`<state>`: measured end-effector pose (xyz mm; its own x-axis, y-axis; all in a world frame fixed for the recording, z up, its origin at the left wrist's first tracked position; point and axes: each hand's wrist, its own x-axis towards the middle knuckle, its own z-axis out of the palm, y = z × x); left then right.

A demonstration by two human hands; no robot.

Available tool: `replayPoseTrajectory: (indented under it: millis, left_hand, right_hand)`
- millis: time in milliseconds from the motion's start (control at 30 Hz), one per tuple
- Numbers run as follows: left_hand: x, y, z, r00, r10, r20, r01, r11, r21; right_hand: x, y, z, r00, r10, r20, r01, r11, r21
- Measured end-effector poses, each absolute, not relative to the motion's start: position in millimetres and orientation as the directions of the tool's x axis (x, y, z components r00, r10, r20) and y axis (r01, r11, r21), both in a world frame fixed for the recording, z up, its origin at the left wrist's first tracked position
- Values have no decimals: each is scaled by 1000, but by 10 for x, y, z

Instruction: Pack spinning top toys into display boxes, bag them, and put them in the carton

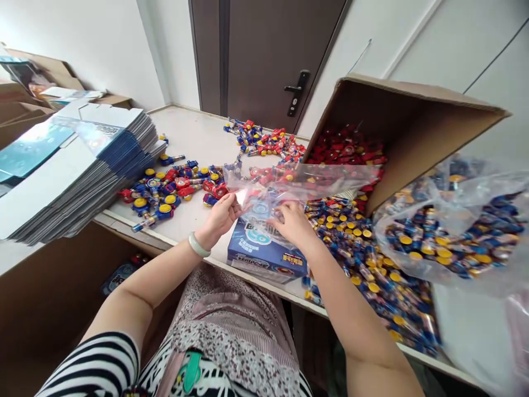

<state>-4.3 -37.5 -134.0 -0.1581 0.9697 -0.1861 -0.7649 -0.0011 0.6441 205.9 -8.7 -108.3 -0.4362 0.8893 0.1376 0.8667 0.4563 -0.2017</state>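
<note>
A clear plastic bag (314, 179) is stretched above a blue printed box (264, 248), which lies near the table's front edge. My left hand (223, 215), with a pale bangle on the wrist, pinches the bag's left part. On the right side, my right hand (293, 223) has its fingers closed on the same film, just over the box. Through the plastic shows a round light-blue print; whether it belongs to the bag or to something inside, I cannot tell. Red and blue toy pieces (177, 184) lie left of the box.
Flattened printed cartons (119, 149) are stacked at the left. An open cardboard box (413, 127) spills red pieces at the right. Blue and yellow pieces (372, 270) cover the table's right side, beside a large plastic bag (454, 231) of similar ones.
</note>
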Motion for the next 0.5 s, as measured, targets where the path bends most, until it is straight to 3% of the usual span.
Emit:
replayPoseTrajectory:
  millis: [100,167,200,267,300,367,433,500]
  left_hand:
    - [-214,-374,-1469,-190,961,-202,-669,23,743]
    - [-377,-429,-1540,-359,923,-139,-527,-78,847]
    - [-453,-474,-1545,-496,868,-30,-404,-200,893]
    - [-558,-562,-1459,-662,672,332,-33,-469,882]
    - [-574,-581,-1368,-605,602,521,151,-555,818]
    - [-538,-514,-1122,-254,631,733,354,-645,677]
    - [-465,-288,-878,162,728,666,355,-673,649]
    - [-441,16,-724,394,756,522,302,-643,703]
  right_hand:
    - [1982,6,-1110,-513,856,72,832,516,-204]
    - [1974,28,-1134,-485,865,125,840,501,-206]
    - [1974,32,-1143,-467,871,151,846,490,-212]
    - [1967,31,-1145,-466,865,186,842,499,-207]
    - [1954,28,-1136,-501,844,193,826,532,-185]
    - [1910,17,-1096,-609,770,189,768,633,-102]
    - [1872,-4,-1027,-706,688,169,696,718,-15]
    - [1897,-29,-927,-735,647,202,665,746,30]
